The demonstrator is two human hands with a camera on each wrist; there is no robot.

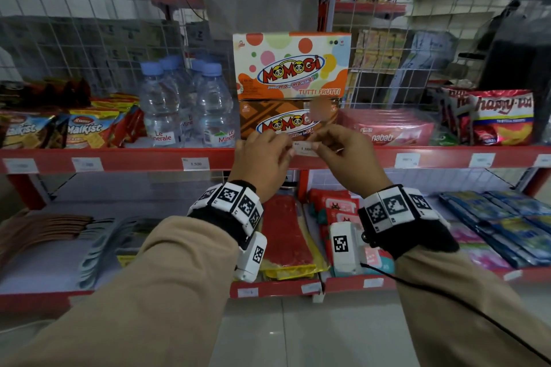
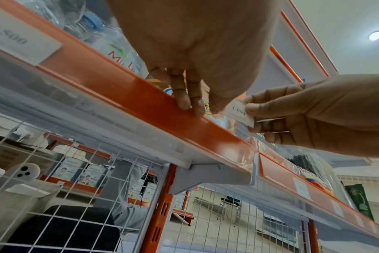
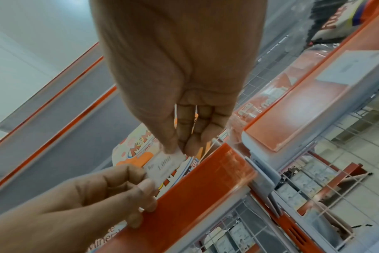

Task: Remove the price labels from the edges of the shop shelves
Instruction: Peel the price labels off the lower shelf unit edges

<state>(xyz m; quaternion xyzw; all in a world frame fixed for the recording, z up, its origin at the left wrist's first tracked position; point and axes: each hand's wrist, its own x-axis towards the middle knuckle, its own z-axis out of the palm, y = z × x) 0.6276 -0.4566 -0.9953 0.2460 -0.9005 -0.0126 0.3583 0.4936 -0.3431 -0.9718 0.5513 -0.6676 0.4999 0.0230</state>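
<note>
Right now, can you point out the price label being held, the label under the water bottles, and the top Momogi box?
Held price label [image 1: 307, 148]: head view, its printed face, between both hands.
Label under water bottles [image 1: 195, 163]: head view, its middle, on the shelf edge.
Top Momogi box [image 1: 290, 65]: head view, its front face.

- Price label [image 1: 306, 148]: left end hidden behind left hand [image 1: 262, 155] fingers.
- Labels far left [image 1: 20, 165] & right [image 1: 481, 160] on shelf edge [image 1: 143, 158]: print too blurred to read.
- Both forearms cut off by bottom edge.
</note>
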